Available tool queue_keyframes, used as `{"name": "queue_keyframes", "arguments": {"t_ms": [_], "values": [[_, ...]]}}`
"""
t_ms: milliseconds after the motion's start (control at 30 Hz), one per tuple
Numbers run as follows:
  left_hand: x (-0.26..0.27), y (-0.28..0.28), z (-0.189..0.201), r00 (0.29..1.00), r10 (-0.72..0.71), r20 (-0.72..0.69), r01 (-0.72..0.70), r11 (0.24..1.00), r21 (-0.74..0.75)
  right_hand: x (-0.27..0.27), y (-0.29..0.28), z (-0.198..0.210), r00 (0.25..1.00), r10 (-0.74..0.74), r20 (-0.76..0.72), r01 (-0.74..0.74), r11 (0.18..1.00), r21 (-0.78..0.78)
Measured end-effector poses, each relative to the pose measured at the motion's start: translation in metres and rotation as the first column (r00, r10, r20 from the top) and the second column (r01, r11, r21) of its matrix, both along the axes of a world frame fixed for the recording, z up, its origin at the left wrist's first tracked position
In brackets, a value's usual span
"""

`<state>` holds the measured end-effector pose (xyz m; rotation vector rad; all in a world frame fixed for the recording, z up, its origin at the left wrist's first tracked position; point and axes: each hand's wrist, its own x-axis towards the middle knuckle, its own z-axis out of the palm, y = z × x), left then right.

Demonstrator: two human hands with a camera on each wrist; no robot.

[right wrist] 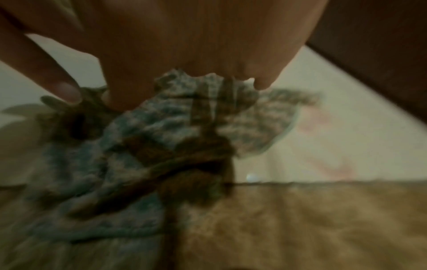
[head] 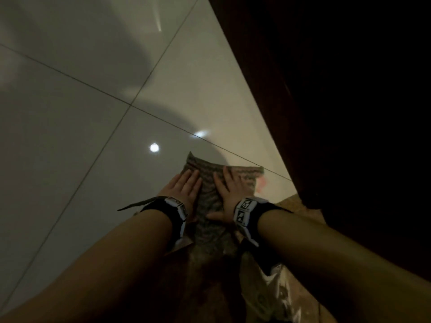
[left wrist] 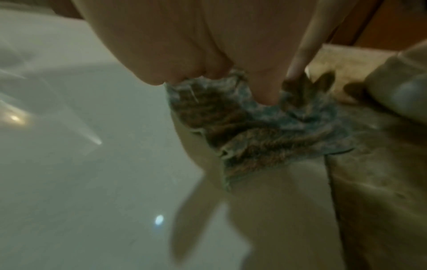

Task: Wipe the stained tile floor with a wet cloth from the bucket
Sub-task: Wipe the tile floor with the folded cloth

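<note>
A checked grey-blue and brown cloth (head: 207,180) lies spread on the pale glossy tile floor (head: 93,136). My left hand (head: 186,187) presses flat on its left side and my right hand (head: 231,190) presses flat on its right side, fingers straight. Just right of the cloth's far corner shows a faint pink stain (head: 263,183). The left wrist view shows the left hand (left wrist: 184,45) bearing down on the bunched cloth (left wrist: 254,131). In the right wrist view the right hand (right wrist: 196,36) rests on the cloth (right wrist: 143,131) with the pink stain (right wrist: 323,146) beside it. No bucket is in view.
A dark wooden panel (head: 338,89) rises along the right edge of the floor. A brown speckled mat (right wrist: 300,219) lies under the cloth's near end. Crumpled clear plastic (head: 275,287) sits by my right forearm. Open tile stretches left and ahead.
</note>
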<state>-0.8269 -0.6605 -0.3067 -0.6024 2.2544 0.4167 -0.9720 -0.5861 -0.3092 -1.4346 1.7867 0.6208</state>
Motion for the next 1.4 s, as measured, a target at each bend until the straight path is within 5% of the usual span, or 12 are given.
{"name": "queue_keyframes", "arguments": {"t_ms": [300,600,833,1000,1400], "values": [[-0.053,0.017,-0.032,0.998,-0.022,0.065,0.025,0.998,-0.054,-0.044,0.018,-0.033,0.996,0.077,0.055,-0.073,0.994,-0.080],[-0.110,0.033,-0.043,0.997,-0.011,-0.077,0.009,1.000,-0.025,-0.101,0.035,-0.031,0.998,-0.048,0.029,0.050,0.997,-0.056],[-0.121,0.038,-0.042,0.994,0.060,-0.089,-0.063,0.997,-0.036,-0.093,0.057,-0.025,0.964,-0.264,0.005,0.264,0.964,-0.043],[-0.119,0.039,-0.042,0.994,0.050,-0.094,-0.055,0.997,-0.059,-0.095,0.059,-0.035,0.959,-0.283,0.005,0.282,0.957,-0.063],[-0.127,0.035,-0.044,0.967,0.175,-0.184,-0.178,0.984,0.003,-0.119,0.031,-0.036,0.991,-0.118,-0.060,0.117,0.993,-0.021]]}}
